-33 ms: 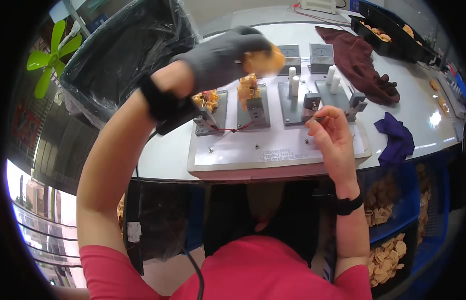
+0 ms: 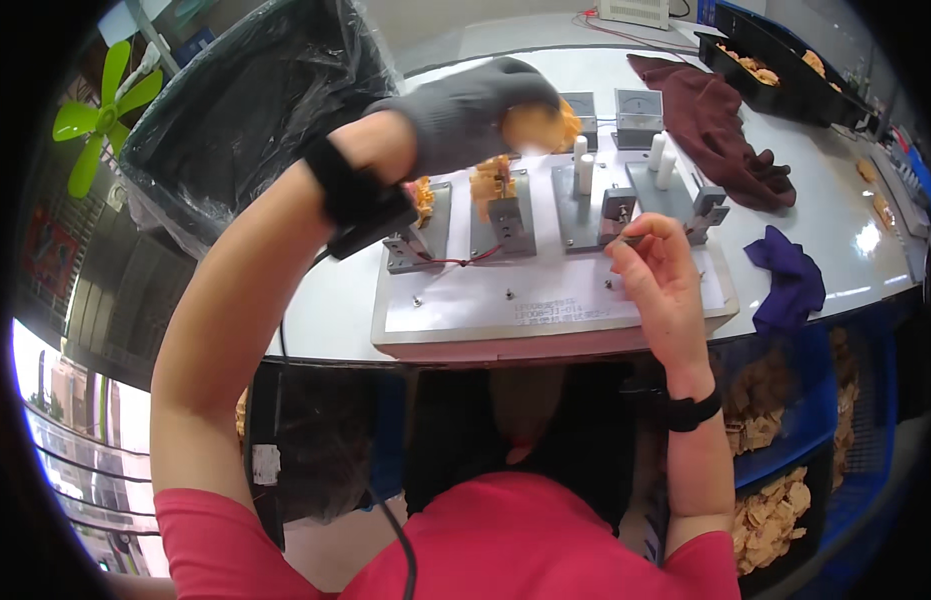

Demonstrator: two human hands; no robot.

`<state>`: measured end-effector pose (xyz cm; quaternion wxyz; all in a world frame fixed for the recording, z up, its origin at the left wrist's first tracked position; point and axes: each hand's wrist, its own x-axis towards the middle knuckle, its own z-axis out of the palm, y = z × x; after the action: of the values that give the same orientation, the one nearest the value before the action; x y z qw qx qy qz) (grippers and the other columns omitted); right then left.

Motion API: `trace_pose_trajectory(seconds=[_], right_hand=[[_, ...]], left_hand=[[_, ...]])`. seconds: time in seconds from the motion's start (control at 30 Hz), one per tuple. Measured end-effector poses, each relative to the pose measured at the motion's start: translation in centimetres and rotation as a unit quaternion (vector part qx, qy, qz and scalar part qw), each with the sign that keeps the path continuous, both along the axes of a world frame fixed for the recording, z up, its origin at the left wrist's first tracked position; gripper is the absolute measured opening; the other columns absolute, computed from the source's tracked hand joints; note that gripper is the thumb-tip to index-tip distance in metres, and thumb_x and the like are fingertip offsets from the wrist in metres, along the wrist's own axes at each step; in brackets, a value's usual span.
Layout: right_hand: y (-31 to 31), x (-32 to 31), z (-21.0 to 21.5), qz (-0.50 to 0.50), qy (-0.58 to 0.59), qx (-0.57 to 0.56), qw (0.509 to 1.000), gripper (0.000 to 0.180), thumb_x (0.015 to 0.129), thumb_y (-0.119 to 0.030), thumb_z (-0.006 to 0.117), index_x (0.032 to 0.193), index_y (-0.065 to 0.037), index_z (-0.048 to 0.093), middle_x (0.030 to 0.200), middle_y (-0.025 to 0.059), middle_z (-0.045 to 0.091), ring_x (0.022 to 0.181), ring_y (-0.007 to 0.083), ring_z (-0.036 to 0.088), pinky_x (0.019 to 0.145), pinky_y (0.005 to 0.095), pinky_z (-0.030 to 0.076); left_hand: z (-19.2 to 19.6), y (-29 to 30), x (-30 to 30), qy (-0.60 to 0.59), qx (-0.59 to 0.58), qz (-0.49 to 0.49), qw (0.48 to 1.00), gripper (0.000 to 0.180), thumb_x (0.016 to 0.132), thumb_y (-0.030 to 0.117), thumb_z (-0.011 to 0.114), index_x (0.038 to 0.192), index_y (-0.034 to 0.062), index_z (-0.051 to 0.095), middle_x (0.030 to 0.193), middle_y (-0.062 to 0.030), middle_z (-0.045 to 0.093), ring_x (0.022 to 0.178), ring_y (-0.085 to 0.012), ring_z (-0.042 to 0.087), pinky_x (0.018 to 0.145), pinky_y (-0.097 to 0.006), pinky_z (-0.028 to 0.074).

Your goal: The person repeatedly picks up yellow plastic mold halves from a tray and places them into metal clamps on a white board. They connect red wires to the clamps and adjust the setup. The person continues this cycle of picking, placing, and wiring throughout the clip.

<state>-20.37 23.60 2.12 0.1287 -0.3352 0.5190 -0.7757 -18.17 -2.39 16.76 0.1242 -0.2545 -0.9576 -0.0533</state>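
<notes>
My left hand, in a grey knit glove, is closed on a blurred orange-yellow part of a kind I cannot make out. It is above a white test fixture, left of the panel meters. My bare right hand has its thumb and forefinger pinched together beside a small grey upright block with a metal pin. What lies between those fingertips is too small to name. Two left stations of the fixture hold orange-yellow parts. On the right-hand stations stand bare white posts.
A large plastic-lined bin stands at the left, near a green fan. On the table lie a brown cloth and a purple cloth. Black trays sit at the far right. Below are blue bins of tan pieces.
My left hand has shifted slightly to the right with the orange-yellow part. The right hand holds nearly the same pinch beside the block.
</notes>
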Motion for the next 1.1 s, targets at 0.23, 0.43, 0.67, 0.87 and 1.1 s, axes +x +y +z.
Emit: trace_pose_trajectory(seconds=[0.23,0.43,0.67,0.87,1.1], right_hand=[[0.4,0.0,0.1,-0.026,0.010,0.022,0.999,0.022,0.092,-0.010,0.068,0.111,-0.005,0.057,0.096,0.0007,0.056,0.088,0.0080,0.058,0.079,0.0242,0.047],[0.3,-0.4,0.1,-0.038,0.045,0.012,0.998,0.025,0.091,-0.012,0.069,0.111,-0.002,0.057,0.098,0.0055,0.061,0.091,0.0128,0.065,0.083,0.0279,0.051],[0.5,-0.4,-0.1,-0.047,0.059,0.019,0.997,0.026,0.090,-0.013,0.069,0.111,-0.002,0.056,0.099,0.0069,0.063,0.091,0.0142,0.065,0.082,0.0287,0.052],[0.4,-0.3,0.0,-0.057,0.070,0.023,0.996,0.027,0.090,-0.013,0.069,0.112,-0.002,0.056,0.099,0.0068,0.063,0.090,0.0148,0.065,0.082,0.0291,0.052],[0.5,-0.2,-0.1,-0.058,0.064,0.044,0.995,0.029,0.090,-0.012,0.069,0.114,-0.003,0.056,0.101,0.0080,0.063,0.090,0.0151,0.065,0.082,0.0293,0.051]], left_hand=[[-0.7,5.2,-3.2,-0.071,-0.069,0.018,0.995,0.037,0.083,0.003,0.070,0.118,0.0113,0.060,0.117,-0.0147,0.060,0.105,-0.0342,0.062,0.087,-0.039,0.051],[1.1,5.6,-3.5,0.027,-0.143,0.043,0.988,0.035,0.079,0.000,0.070,0.112,0.0100,0.062,0.116,-0.0150,0.060,0.099,-0.0376,0.063,0.085,-0.039,0.052],[-0.4,6.8,-3.3,-0.052,-0.181,0.115,0.975,0.035,0.081,0.004,0.069,0.114,0.0134,0.065,0.114,-0.0135,0.063,0.099,-0.0361,0.064,0.086,-0.041,0.054],[-0.7,8.6,-3.0,-0.043,-0.212,0.104,0.971,0.053,0.081,0.003,0.067,0.131,0.0162,0.057,0.118,-0.0126,0.063,0.101,-0.0360,0.063,0.086,-0.043,0.054],[-1.1,10.8,-3.1,-0.219,-0.224,0.211,0.926,0.068,0.082,0.005,0.065,0.145,0.0173,0.045,0.129,-0.0163,0.060,0.118,-0.0370,0.057,0.095,-0.043,0.051]])
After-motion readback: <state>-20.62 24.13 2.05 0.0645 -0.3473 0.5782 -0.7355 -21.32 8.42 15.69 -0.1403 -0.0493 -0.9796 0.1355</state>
